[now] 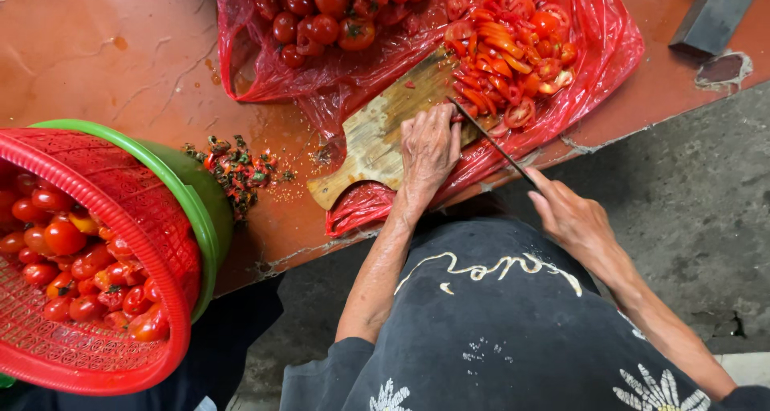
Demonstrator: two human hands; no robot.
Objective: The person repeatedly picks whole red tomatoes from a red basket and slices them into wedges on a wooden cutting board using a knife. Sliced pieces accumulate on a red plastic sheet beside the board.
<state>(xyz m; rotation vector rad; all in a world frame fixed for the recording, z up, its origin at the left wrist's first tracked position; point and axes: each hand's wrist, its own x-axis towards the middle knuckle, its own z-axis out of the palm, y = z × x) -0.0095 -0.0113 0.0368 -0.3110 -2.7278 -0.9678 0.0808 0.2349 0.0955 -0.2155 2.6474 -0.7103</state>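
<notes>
While the left hand (429,145) lies palm-down near the centre of the frame, fingers curled and pressed over a small red tomato piece (457,117) at the right edge of the worn wooden cutting board (377,134), we see the right hand (568,214) lower right, closed around the handle of a thin dark-bladed knife (489,142). The blade's long axis runs diagonally up-left, its tip meeting the left fingertips. The piece lies just beyond those fingers, toward the heap of sliced red tomato (509,46) on the red plastic bag (609,50). We judge the left hand nearer.
</notes>
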